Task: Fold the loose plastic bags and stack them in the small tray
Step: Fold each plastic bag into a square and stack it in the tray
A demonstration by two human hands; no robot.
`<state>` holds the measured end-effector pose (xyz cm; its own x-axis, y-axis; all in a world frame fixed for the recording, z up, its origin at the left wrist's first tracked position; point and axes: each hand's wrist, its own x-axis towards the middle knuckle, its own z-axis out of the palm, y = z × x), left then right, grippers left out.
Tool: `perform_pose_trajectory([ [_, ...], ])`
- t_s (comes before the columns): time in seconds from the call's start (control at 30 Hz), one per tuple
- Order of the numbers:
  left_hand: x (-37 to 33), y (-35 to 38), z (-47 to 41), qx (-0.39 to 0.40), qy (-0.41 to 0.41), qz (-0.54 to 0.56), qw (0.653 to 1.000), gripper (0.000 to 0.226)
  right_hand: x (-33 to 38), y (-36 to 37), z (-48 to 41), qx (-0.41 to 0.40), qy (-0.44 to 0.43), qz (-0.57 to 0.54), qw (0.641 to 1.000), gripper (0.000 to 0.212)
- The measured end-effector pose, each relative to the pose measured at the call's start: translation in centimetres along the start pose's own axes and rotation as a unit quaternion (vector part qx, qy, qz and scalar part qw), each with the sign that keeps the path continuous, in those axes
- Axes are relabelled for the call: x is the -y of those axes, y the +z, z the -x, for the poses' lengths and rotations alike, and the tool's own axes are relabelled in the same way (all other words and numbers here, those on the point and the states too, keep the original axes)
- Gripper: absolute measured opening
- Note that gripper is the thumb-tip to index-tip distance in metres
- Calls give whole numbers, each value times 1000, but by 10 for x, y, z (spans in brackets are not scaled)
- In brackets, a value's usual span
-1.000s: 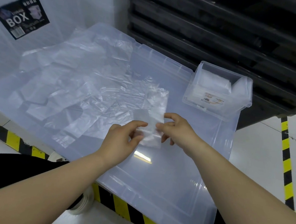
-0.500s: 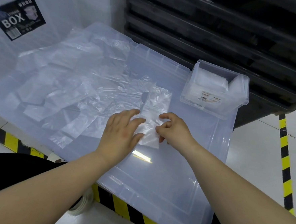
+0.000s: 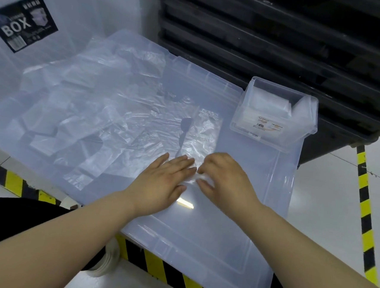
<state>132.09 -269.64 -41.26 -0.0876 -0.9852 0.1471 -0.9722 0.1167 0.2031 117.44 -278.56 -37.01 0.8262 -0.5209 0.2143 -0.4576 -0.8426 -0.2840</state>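
A thin, crinkled plastic bag (image 3: 204,133) lies flat on the smooth translucent worktop (image 3: 223,236) just left of the boxy clear small tray (image 3: 272,136), pressed by the left hand (image 3: 166,178) with straight, close-set fingers, its near edge pinched by the right hand (image 3: 225,177) with curled fingers.

Single head-worn view; forward and downward; close above the clear lid (image 3: 235,214).

Pretty bright, even light from overhead, shadows soft. One hot glare streak on the lid (image 3: 203,232), and the bags (image 3: 127,121) shimmer white in spots. Edges bend from the wide lens; the label (image 3: 23,23) top left looks smeared.
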Motion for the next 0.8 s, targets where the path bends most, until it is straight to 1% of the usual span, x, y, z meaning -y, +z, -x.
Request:
perform_pose_trajectory([
  [0.03,0,0,0,-2,0,4,1000,45,0,4,5,10,-41,21,999,15],
  [0.07,0,0,0,-5,1,9,1000,45,1,7,9,36,-55,40,997,23],
  [0.13,0,1,-1,-11,0,19,1000,45,4,8,12,74,-41,69,994,33],
  [0.2,0,1,0,-15,-6,40,999,47,4,12,11,71,-22,81,994,34],
  [0.33,1,1,2,-18,-19,99,995,51,5,12,6,52,8,62,997,32],
  [0.43,1,-1,4,-24,-25,115,993,52,3,7,5,25,50,6,998,27],
  [0.5,2,-1,6,-30,-35,131,990,51,1,2,6,12,71,-41,997,15],
  [0.53,3,-1,7,-35,-40,140,989,51,2,-1,8,23,86,-56,994,11],
  [0.6,5,0,7,-57,-43,148,986,48,2,-7,9,68,120,-90,986,13],
  [0.63,5,1,7,-72,-40,148,986,45,2,-10,10,95,136,-125,978,14],
  [0.7,4,2,6,-101,-44,155,982,41,2,-13,11,116,169,-207,957,14],
  [0.77,2,1,5,-117,-81,202,969,42,2,-16,9,124,187,-256,940,14],
  [0.8,0,-1,5,-112,-107,238,959,46,2,-17,9,131,191,-273,934,15],
])
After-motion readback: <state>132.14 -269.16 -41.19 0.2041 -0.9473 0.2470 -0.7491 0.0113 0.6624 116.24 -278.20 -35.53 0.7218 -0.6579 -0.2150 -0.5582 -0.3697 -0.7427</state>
